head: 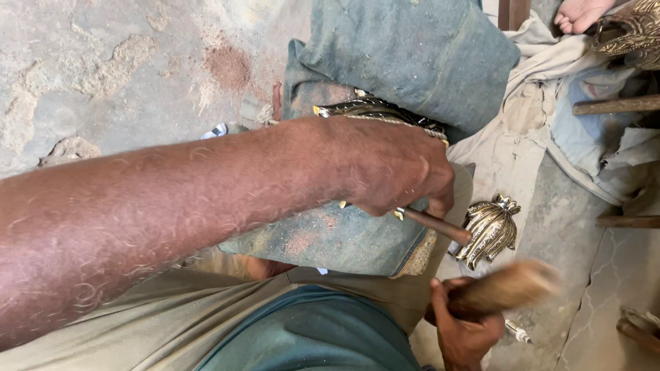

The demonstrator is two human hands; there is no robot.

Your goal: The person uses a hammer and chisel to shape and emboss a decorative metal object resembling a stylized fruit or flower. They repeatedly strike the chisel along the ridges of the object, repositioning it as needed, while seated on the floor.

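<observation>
Our left hand (395, 172) grips a thin rod-like punch (436, 225) close to its upper end, its tip on a shiny ribbed metal ornament (491, 230) just beside the denim pad (357, 240); the ornament looks stiff, heavy and easily marked. Our right hand (464, 330) clasps a blurred wooden mallet (505, 288) by its handle, raised below the punch

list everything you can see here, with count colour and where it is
ornate metal piece: 1, dark with pale edging, on the denim pad under the left hand
metal rod tool: 1, brown, held in the left hand
leaf-shaped metal casting: 1, brassy, at the rod's tip
wooden mallet: 1, brown, blurred, in the right hand
denim pad: 1, grey-blue, dusty, centre
cloth heap: beige and pale blue, right
another person's hand: 1, top right
floor: grey, dusty, top left
left hand: centre
right hand: bottom
</observation>
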